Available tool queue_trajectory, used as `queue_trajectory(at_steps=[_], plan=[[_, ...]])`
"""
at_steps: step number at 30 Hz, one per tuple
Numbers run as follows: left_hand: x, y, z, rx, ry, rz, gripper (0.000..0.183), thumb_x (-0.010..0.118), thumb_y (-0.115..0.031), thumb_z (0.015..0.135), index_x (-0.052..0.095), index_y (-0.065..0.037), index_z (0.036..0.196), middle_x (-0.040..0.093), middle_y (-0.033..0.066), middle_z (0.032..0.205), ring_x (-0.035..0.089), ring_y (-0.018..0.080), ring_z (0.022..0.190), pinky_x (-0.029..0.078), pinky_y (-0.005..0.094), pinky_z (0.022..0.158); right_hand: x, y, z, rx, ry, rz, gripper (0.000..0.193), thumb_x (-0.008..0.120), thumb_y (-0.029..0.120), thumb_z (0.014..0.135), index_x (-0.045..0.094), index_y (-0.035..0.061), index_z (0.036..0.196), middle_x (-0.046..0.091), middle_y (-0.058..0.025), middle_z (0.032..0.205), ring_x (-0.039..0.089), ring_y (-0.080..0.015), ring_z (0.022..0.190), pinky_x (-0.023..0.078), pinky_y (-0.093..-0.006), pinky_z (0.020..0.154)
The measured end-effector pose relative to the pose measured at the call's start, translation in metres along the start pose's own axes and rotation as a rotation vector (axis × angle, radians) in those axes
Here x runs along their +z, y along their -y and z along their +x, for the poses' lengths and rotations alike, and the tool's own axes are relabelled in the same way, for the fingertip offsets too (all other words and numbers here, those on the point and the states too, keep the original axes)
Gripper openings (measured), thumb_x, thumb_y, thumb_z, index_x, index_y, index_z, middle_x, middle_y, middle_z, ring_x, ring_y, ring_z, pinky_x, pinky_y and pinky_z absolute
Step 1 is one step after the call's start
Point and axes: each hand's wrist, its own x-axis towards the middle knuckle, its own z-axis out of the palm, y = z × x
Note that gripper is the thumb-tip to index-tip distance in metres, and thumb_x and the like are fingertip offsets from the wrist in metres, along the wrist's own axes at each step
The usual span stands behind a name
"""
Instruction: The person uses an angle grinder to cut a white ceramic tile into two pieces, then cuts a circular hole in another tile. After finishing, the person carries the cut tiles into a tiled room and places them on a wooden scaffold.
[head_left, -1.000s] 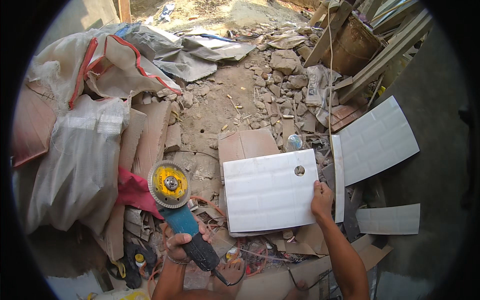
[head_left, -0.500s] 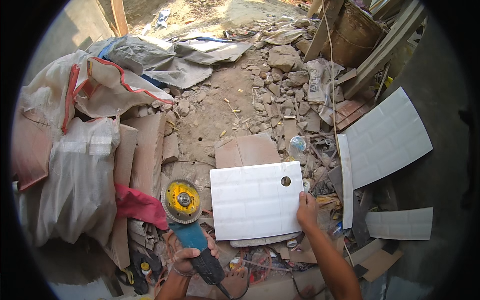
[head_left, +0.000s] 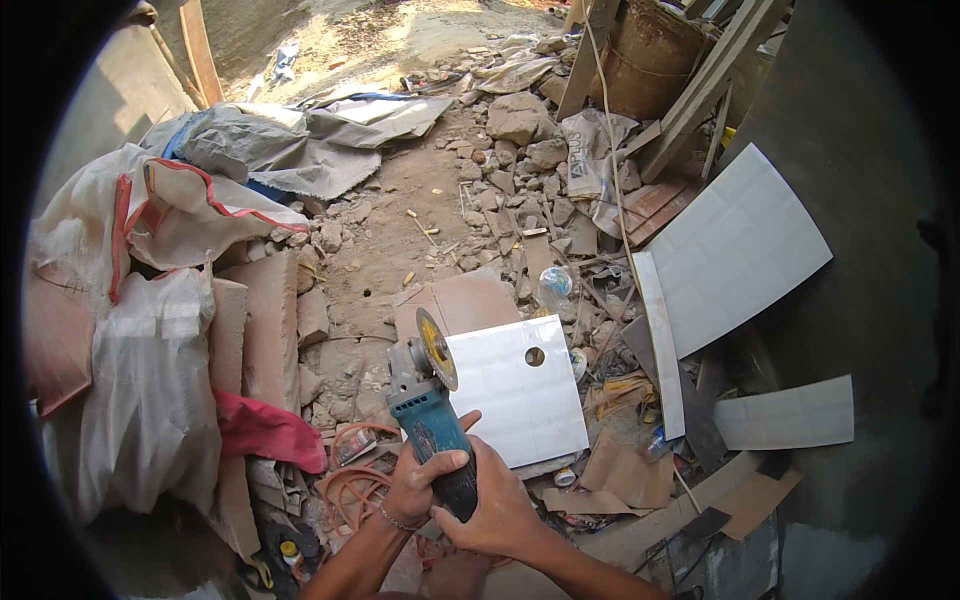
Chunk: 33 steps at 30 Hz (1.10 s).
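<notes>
The right hand (head_left: 495, 510), which half a second ago gripped the right edge of the white wall tile (head_left: 530, 410), has let it go and now closes around the right side of the angle grinder (head_left: 428, 425), near its dark rear end. The left hand (head_left: 415, 485), a chain bracelet (head_left: 398, 518) at its wrist, keeps its hold from the left, so both hands are wrapped around the tool, close together. The grinder has swung as well: its toothed cutting disc (head_left: 437, 349), earlier turned flat toward the camera left of the tile, now shows obliquely on the right of the tool's head, in front of the tile's upper left corner. Whether disc and tile touch cannot be told. With no hand on it, the tile lies on a pinkish slab (head_left: 460, 300), its round hole still near the upper right corner, while the grinder covers part of its left side. The large white tile piece (head_left: 740, 250), the narrow white strip (head_left: 660, 345) and the small white offcut (head_left: 785, 415) remain at the right, and the pink cloth (head_left: 265, 432) still lies left of the tool.
</notes>
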Motion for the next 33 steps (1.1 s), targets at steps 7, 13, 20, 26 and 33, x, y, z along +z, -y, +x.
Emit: queue_trajectory(at_steps=[7, 13, 20, 26, 33], plan=[[0.042, -0.049, -0.039, 0.202, 0.380, -0.029, 0.110, 0.083, -0.015, 0.075, 0.016, -0.002, 0.161, 0.029, 0.0176, 0.164, 0.036, 0.0304, 0.149, 0.029, 0.0442, 0.124, -0.064, 0.058, 0.004, -0.160, -0.114, 0.144, 0.075, 0.081, 0.024, 0.075, 0.042, -0.0046, 0.132, 0.066, -0.0281, 0.103, 0.069, -0.0457, 0.097, 0.056, -0.0497, 0.086], [0.045, -0.056, -0.077, -0.124, 0.356, 0.628, 0.097, 0.086, -0.006, 0.064, 0.041, -0.002, 0.149, 0.056, 0.0118, 0.138, 0.059, 0.0242, 0.125, 0.050, 0.0391, 0.105, -0.074, 0.097, -0.011, -0.231, -0.093, 0.412, 0.056, 0.083, 0.027, 0.077, 0.053, -0.0029, 0.114, 0.071, -0.0211, 0.085, 0.075, -0.0368, 0.078, 0.059, -0.0431, 0.073], [0.089, -0.053, -0.134, 0.225, -0.073, 0.457, 0.068, 0.084, -0.004, 0.070, 0.053, 0.000, 0.130, 0.064, 0.0110, 0.119, 0.067, 0.0199, 0.103, 0.059, 0.0339, 0.086, -0.051, 0.109, -0.026, -0.440, -0.027, 0.679, 0.060, 0.080, 0.042, 0.086, 0.056, -0.0023, 0.119, 0.072, -0.0220, 0.090, 0.074, -0.0384, 0.086, 0.057, -0.0445, 0.079], [0.121, -0.043, -0.149, 0.523, -0.360, 0.787, 0.061, 0.087, -0.009, 0.075, 0.052, 0.001, 0.124, 0.067, 0.0086, 0.105, 0.069, 0.0165, 0.088, 0.058, 0.0284, 0.070, -0.049, 0.118, -0.027, -0.391, 0.108, 0.817, 0.063, 0.070, 0.055, 0.093, 0.062, -0.0003, 0.122, 0.073, -0.0185, 0.101, 0.072, -0.0317, 0.096, 0.054, -0.0431, 0.088], [0.101, -0.017, -0.146, 0.619, -0.491, 0.742, 0.062, 0.088, -0.009, 0.075, 0.052, -0.001, 0.125, 0.065, 0.0090, 0.105, 0.069, 0.0164, 0.087, 0.057, 0.0293, 0.069, -0.027, 0.112, -0.024, -0.284, 0.215, 0.692, 0.066, 0.066, 0.062, 0.093, 0.066, 0.0018, 0.120, 0.072, -0.0195, 0.100, 0.070, -0.0338, 0.096, 0.052, -0.0428, 0.089]])
